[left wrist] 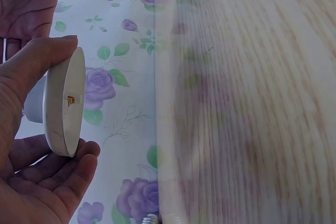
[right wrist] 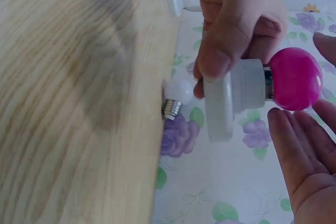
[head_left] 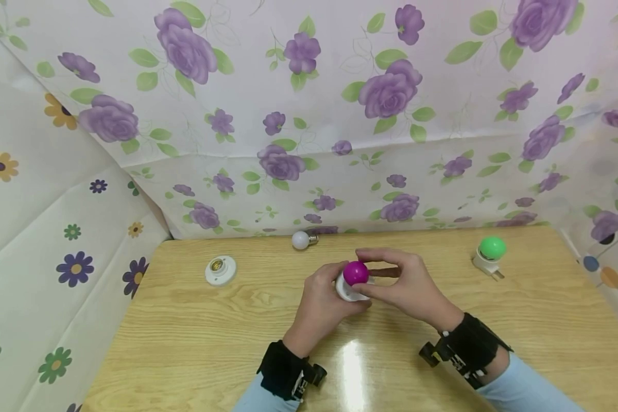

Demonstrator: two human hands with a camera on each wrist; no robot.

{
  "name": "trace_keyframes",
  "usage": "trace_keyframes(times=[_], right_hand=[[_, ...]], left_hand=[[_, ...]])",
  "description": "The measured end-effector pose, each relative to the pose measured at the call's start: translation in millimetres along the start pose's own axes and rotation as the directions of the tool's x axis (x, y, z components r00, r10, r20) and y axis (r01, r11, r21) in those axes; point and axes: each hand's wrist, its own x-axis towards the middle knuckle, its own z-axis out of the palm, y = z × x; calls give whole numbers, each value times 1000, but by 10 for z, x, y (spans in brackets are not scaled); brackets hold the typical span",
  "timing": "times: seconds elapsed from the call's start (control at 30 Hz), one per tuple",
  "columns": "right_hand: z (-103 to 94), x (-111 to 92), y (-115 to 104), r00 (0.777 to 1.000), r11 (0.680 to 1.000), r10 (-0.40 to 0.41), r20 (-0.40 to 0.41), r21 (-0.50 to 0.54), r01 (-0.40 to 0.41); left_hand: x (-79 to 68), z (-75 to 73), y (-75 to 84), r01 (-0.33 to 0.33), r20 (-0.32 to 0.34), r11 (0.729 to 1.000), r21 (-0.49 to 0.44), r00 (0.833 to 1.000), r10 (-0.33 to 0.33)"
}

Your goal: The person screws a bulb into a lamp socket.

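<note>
My left hand point(head_left: 325, 294) grips a round white lamp holder point(right wrist: 219, 106) by its base, thumb on one side and fingers on the other. A magenta light bulb point(head_left: 356, 273) sits in its socket, a strip of the metal screw cap showing between them. Around the bulb is my right hand point(head_left: 409, 284), fingers spread and slightly bent. Small gaps appear between some fingertips and the bulb in the right wrist view; whether the thumb touches it, I cannot tell. The underside of the lamp holder point(left wrist: 73, 103) faces the left wrist camera, which does not show the bulb.
A white bulb point(head_left: 301, 240) lies at the table's back edge. To the left is another round lamp holder point(head_left: 226, 273) with a bare socket. At the right, a green bulb point(head_left: 492, 248) sits in a white plug-in holder point(head_left: 486, 265). Flowered sheeting point(head_left: 237, 194) stands behind the wooden table point(head_left: 185, 343).
</note>
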Motion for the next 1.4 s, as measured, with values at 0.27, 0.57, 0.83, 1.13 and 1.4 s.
trace_keyframes(times=[0.27, 0.57, 0.83, 1.13, 1.4], right_hand=[[-37, 19, 170, 992, 1000, -11, 126, -16, 13], [-26, 14, 290, 982, 999, -28, 184, -16, 31], [-22, -2, 302, 991, 1000, -8, 135, -21, 11], [-4, -11, 135, 997, 999, 45, 65, -2, -45], [3, -14, 17, 998, 998, 55, 36, 16, -56]], left_hand=[[-6, 8, -20, 0, -4, 1000, 10, 1000, 0], [-23, 21, -22, -1, -9, 1000, 11, 1000, 1], [-31, 23, -17, 5, -2, 1000, 9, 1000, -5], [-28, 23, -12, 6, -2, 1000, 18, 1000, -6], [-27, 29, -17, 7, -2, 999, 31, 1000, -7]])
